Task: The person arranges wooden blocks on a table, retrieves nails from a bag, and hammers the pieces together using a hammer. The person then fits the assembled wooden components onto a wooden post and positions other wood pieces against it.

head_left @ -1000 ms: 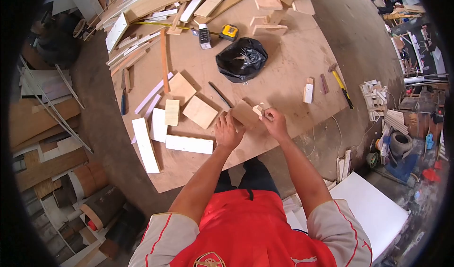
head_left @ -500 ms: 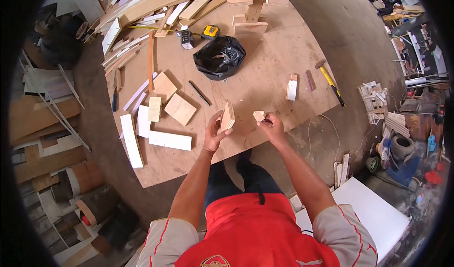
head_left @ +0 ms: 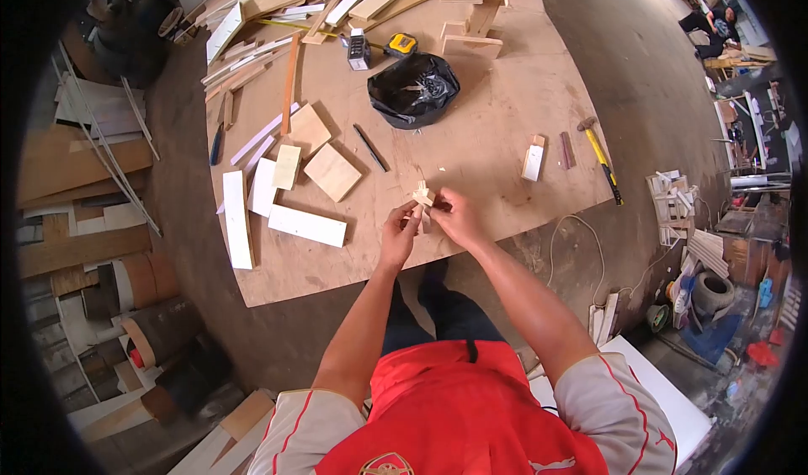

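Near the front edge of the wooden table [head_left: 497,138], my left hand [head_left: 399,233] is closed on a wooden board [head_left: 424,221], seen nearly edge-on. My right hand [head_left: 455,216] is closed on a small wood piece [head_left: 423,194], which sits against the top end of the board. The fingers of both hands almost meet there, and they hide part of both pieces. Left of my hands lie a square wood block [head_left: 332,172] and a long white-faced board [head_left: 307,225]. A dark pen-like tool [head_left: 370,148] is beyond them.
Further back stand a black plastic bag [head_left: 413,92], a yellow tape measure [head_left: 402,44] and a wooden assembly [head_left: 471,42]. A hammer [head_left: 600,162] and a white-faced block [head_left: 534,159] lie right. Wood strips [head_left: 252,71] cover the back left. A person [head_left: 715,29] sits far off.
My left hand has lifted the board off the table and turned it on edge. My right hand has brought the small piece left, against the board. The camera view has shifted.
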The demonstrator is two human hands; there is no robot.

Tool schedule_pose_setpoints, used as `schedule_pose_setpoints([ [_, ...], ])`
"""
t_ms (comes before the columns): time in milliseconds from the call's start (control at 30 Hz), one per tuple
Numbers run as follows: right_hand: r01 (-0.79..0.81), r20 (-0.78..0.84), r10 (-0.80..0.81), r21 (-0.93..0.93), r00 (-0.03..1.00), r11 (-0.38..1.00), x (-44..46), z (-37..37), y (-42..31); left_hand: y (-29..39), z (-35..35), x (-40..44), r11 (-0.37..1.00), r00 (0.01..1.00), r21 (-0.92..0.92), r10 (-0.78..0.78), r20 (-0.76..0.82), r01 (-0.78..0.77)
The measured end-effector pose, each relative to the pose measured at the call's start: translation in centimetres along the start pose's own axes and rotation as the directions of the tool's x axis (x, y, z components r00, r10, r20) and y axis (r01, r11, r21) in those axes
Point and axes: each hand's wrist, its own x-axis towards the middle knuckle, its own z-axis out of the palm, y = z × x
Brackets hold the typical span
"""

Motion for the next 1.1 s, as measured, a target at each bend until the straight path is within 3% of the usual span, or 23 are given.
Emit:
schedule_pose_setpoints([
  [100, -0.011, 0.052, 0.011, 0.007, 0.999, 1.0, 1.5, 1.2, 0.6, 0.2, 0.2, 0.6, 0.995, 0.996, -0.103, 0.004, -0.086, -0.013],
  [233, -0.045, 0.077, 0.046, -0.004, 0.996, 0.999, 2.7, 2.7, 0.9, -0.2, -2.3, 1.0, 0.983, 0.998, -0.173, 0.045, -0.044, -0.052],
  [333, 0.003, 0.035, 0.003, -0.165, 0.999, 0.986, 3.0, 2.9, 1.4, -0.6, -4.2, 0.8, 0.994, 0.998, -0.111, -0.028, -0.056, 0.021],
  [467, 0.017, -0.002, -0.018, -0.286, 1.0, 0.958, 2.6, 2.2, 1.2, -1.6, -2.6, 1.7, 0.983, 0.944, 0.182, 0.083, -0.32, -0.025],
  [500, 0.064, 0.006, -0.066, -0.334, 0.998, 0.94, 2.5, 2.0, 1.5, -0.1, -1.9, 1.5, 0.972, 0.936, 0.231, 0.049, -0.35, 0.036],
  [600, 0.129, 0.034, -0.127, -0.436, 0.991, 0.89, 2.4, 1.9, 2.3, -1.8, -2.1, 1.9, 0.782, 0.898, 0.618, 0.326, -0.296, -0.081],
  [700, 0.172, 0.049, -0.173, -0.543, 0.984, 0.822, 2.2, 2.1, 2.4, -2.3, -2.5, 0.9, 0.73, 0.862, 0.661, 0.437, -0.257, -0.173],
  [800, 0.321, 0.068, -0.346, -0.569, 0.936, 0.757, 2.4, 2.8, 2.8, -2.3, -2.9, 0.4, 0.677, 0.867, 0.706, 0.461, -0.188, -0.207],
  [900, 0.27, 0.086, -0.267, -0.535, 0.96, 0.801, 2.5, 3.4, 2.8, -1.7, -3.2, 0.5, 0.704, 0.906, 0.69, 0.387, -0.172, -0.169],
  [1000, 0.279, 0.089, -0.278, -0.558, 0.956, 0.781, 2.9, 3.5, 3.7, -1.7, -4.3, 1.7, 0.813, 0.919, 0.553, 0.342, -0.197, -0.184],
  [1100, 0.323, 0.087, -0.337, -0.576, 0.938, 0.751, 2.7, 3.4, 3.4, -1.3, -5.6, 3.0, 0.813, 0.952, 0.549, 0.29, -0.094, -0.193],
])
